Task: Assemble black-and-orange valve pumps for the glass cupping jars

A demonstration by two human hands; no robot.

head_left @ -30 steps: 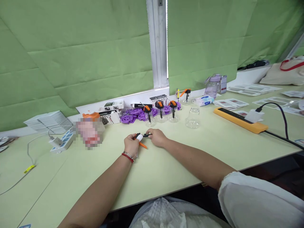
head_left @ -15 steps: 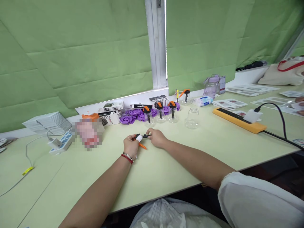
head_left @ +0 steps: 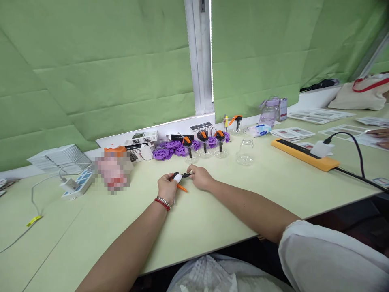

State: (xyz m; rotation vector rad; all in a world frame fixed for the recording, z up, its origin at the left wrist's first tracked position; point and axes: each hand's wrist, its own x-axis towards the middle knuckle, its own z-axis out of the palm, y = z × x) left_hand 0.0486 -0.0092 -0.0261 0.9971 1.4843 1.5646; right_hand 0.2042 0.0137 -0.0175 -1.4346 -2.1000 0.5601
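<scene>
My left hand (head_left: 166, 187) is closed around the body of a black-and-orange trigger top (head_left: 182, 187), whose orange lever points down to the right. A white piece (head_left: 177, 178) shows at my left thumb; I cannot tell whether it belongs to the top or covers the thumb. My right hand (head_left: 201, 177) pinches the far end of the top's thin black stem (head_left: 186, 175). Beyond my hands, several clear jars with similar orange-and-black tops stand upright, one being this jar (head_left: 221, 152). To their right is a clear jar without a top (head_left: 244, 154).
Purple plastic parts (head_left: 170, 149) lie behind the jars, near small printed boxes (head_left: 141, 152). At left are a white power strip (head_left: 79, 184) and stacked white cards (head_left: 57, 159). An orange power strip (head_left: 304, 154) lies right, with another person's hand (head_left: 382, 138) beyond it.
My hands keep almost the same place and grip on the trigger top. The view has shifted very slightly. At far right, the other person's hand has moved a little.
</scene>
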